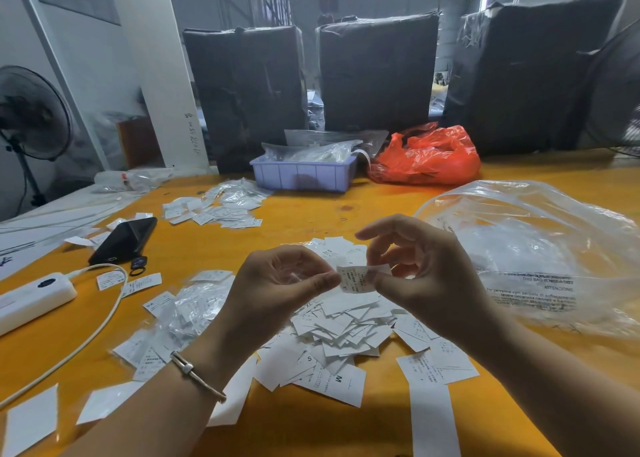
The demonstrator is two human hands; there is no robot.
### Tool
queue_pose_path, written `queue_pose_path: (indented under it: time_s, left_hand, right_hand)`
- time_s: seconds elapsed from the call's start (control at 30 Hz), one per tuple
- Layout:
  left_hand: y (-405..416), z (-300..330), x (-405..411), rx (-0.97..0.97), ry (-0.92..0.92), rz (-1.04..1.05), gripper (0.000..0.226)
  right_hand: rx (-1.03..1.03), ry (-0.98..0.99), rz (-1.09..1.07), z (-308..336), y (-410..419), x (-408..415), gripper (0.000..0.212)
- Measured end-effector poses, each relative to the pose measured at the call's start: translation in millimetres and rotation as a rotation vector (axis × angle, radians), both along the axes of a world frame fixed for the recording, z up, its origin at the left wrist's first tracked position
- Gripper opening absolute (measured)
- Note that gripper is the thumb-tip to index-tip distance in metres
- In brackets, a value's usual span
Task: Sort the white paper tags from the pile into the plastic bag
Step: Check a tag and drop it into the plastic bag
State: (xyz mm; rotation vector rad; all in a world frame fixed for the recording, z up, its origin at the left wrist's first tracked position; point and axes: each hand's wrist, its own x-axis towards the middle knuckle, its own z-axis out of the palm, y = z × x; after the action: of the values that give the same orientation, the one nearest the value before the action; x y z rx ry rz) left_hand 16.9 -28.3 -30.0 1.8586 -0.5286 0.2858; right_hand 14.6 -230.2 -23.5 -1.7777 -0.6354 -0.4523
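Above the pile of white tags [343,332], both hands were raised over the orange table [346,207]. Left hand [280,283] and right hand [419,276] met at one small printed tag [355,278]: left thumb and forefinger pinched its left edge, right thumb and forefinger pinched its right edge, remaining fingers loosely curled. A thin clear sleeve seemed to sit in the left palm; could not tell for certain. Large clear plastic bag [540,249] lay just right of the right hand, crumpled, printed warning text facing the camera. Left of the left hand: more tags in small clear packets [187,311], a black phone [123,240], a white power bank [33,299] with cable. Beyond the hands: a lilac tray [303,176], a red bag [426,157].
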Motion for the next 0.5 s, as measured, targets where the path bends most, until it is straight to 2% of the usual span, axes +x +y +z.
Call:
queue_pose_path:
  time_s: [0.2,0.4,0.5]
  left_hand:
    - [-2.2,-3.4,1.4,0.038,0.076,-0.047,0.016]
    - [-0.3,-1.4,1.9,0.017,0.049,-0.01,0.017]
    - [0.3,-1.8,1.7,-0.021,0.053,-0.005,0.021]
  right_hand:
    - [0.044,0.006,0.016,-0.5,2.2,-1.8,0.037]
    - [0.091,0.057,0.047,3.4,-2.8,0.1,0.037]
    - [0.108,0.029,-0.006,3.9,-3.2,0.7,0.038]
